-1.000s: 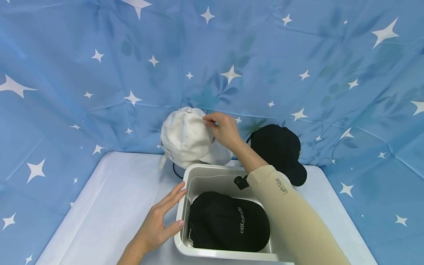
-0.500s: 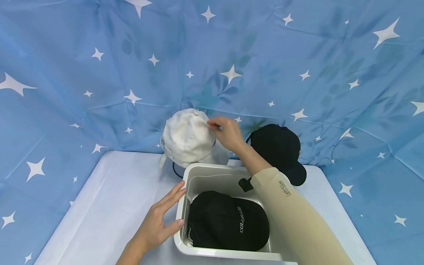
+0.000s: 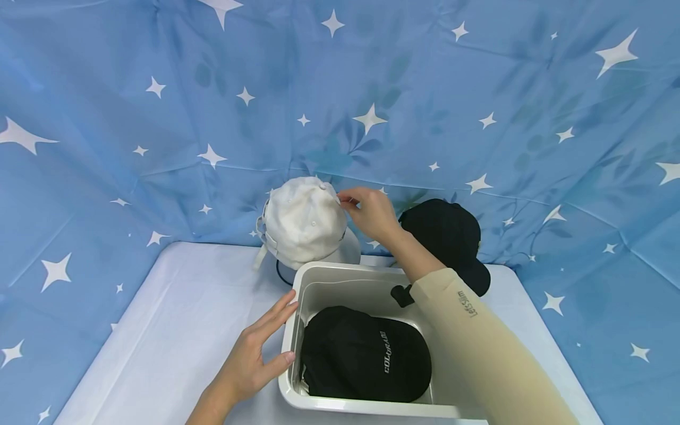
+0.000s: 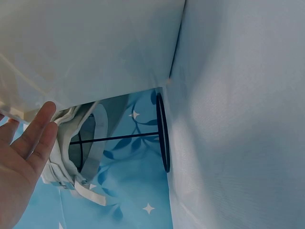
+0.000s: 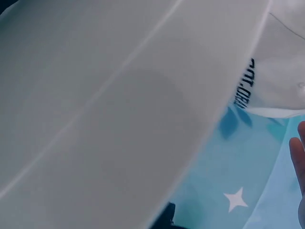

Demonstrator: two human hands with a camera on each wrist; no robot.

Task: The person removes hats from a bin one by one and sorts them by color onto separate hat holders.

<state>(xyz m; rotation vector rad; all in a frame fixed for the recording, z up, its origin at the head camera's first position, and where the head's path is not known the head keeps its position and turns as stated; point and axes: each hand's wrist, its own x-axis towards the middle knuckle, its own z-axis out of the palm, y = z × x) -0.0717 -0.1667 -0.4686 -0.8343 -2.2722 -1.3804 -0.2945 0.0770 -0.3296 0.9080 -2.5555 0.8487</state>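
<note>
A white baseball cap (image 3: 305, 221) rests on a black wire stand (image 4: 163, 133) behind the bin, its strap hanging at the left and its brim partly turned away. My right hand (image 3: 374, 215) pinches the right side of its crown near the top; the wrist view shows two of its fingertips beside the dark-lettered cap front (image 5: 281, 71). A black cap (image 3: 366, 354) lettered COLORADO lies inside the off-white plastic bin (image 3: 329, 405). My left hand (image 3: 247, 357) rests with spread, straight fingers against the bin's left rim, thumb on the edge.
Another black cap (image 3: 446, 236) stands behind the bin at the right, brim toward the front right. A small black object (image 3: 402, 295) shows against the bin's inner back wall beside my sleeve. White cloth (image 3: 186, 319) covers the table, and a blue star-patterned curtain (image 3: 340, 94) hangs behind.
My right hand has shifted slightly right and down, and the white cap has turned and tilted with it, its brim swinging back and its lettering turning out of sight. My left hand stays still.
</note>
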